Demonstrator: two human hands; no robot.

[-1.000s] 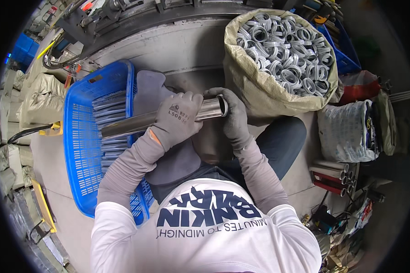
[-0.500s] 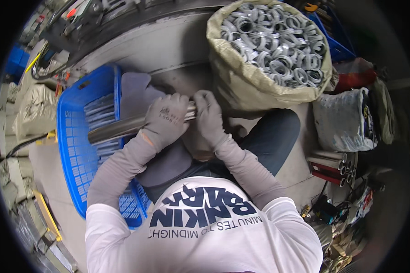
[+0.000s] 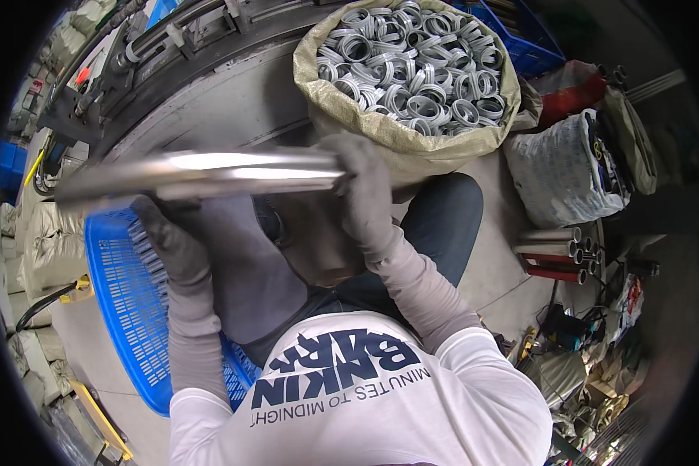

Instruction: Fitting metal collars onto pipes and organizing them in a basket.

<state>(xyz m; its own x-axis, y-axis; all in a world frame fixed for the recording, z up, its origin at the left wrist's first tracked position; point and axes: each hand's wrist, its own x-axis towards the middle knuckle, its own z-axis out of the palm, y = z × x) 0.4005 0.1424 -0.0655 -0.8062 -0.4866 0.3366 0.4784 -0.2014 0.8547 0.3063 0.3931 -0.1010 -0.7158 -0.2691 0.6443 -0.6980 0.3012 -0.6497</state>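
A long, shiny metal tube lies nearly level across my lap, its left end smeared by motion. Whether it is a single tube or more side by side, I cannot tell. Closed around its right end is my gloved right hand. My gloved left hand grips it from below nearer the left end, its fingers partly hidden behind the metal. Under that hand stands a blue plastic basket holding several thin grey pieces.
Ahead to the right stands a woven sack full of grey rings. A machine frame runs along the far left. At the right are a stack of tubes and a whitish bag.
The tube has swung up and away from the basket, now nearly level. My left hand has slid left along it, while my right hand has taken its right end. The view has shifted.
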